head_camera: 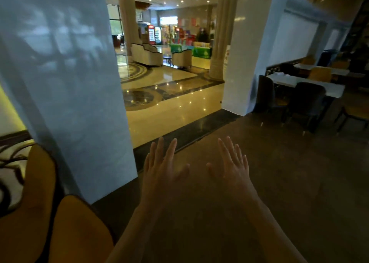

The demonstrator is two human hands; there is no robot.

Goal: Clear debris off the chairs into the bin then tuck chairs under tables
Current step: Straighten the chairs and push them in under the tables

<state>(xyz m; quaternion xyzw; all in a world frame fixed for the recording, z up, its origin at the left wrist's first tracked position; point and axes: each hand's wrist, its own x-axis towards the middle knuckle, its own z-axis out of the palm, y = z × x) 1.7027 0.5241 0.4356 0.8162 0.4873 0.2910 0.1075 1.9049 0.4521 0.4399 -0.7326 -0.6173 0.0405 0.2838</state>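
My left hand (pixel 161 168) and my right hand (pixel 232 167) are stretched out side by side in front of me, fingers straight and spread, holding nothing, above the brown floor. An orange-yellow chair (pixel 65 228) fills the lower left corner, close to my left forearm. Dark chairs (pixel 305 102) stand at a white table (pixel 311 82) at the right, partly pushed in. An orange-seated chair (pixel 353 112) stands at the far right edge. No bin and no debris show in this view.
A large white pillar (pixel 65 82) rises at the left, a second white pillar (pixel 243 48) at centre right. Between them a glossy lobby floor (pixel 171 102) opens out, with armchairs (pixel 149 54) and drink fridges (pixel 154 33) far back. More tables stand at the back right.
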